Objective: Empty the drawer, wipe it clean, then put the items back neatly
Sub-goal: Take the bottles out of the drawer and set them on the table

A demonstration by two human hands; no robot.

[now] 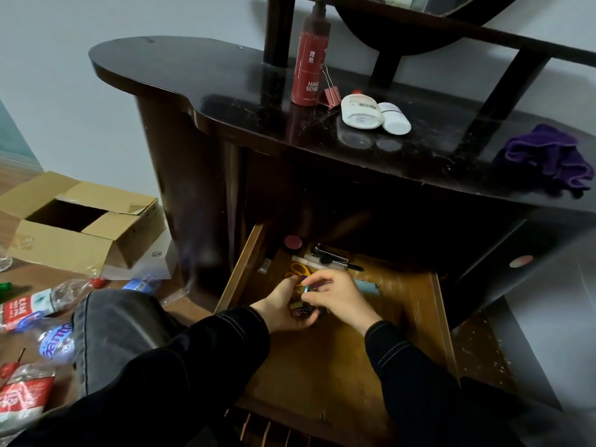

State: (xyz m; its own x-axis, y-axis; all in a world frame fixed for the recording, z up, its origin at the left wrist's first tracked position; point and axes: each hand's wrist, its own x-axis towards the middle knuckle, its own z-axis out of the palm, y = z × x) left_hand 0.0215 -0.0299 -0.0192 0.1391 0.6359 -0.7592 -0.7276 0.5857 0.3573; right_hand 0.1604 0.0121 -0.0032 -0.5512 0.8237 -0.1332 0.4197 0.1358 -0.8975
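Observation:
The wooden drawer is pulled out below the dark dressing table. Both hands are inside it. My left hand is cupped palm-up and holds several small binder clips. My right hand pinches a small coloured clip just above the left palm. At the drawer's back lie yellow-handled scissors, a round pink compact, a silver stapler, a white tube, a black pen and a pale blue tube. A small white stick lies at the left wall.
On the tabletop stand a red pump bottle, a pink binder clip, two white containers and a purple cloth. An open cardboard box and plastic bottles and wrappers litter the floor at left. My knee is beside the drawer.

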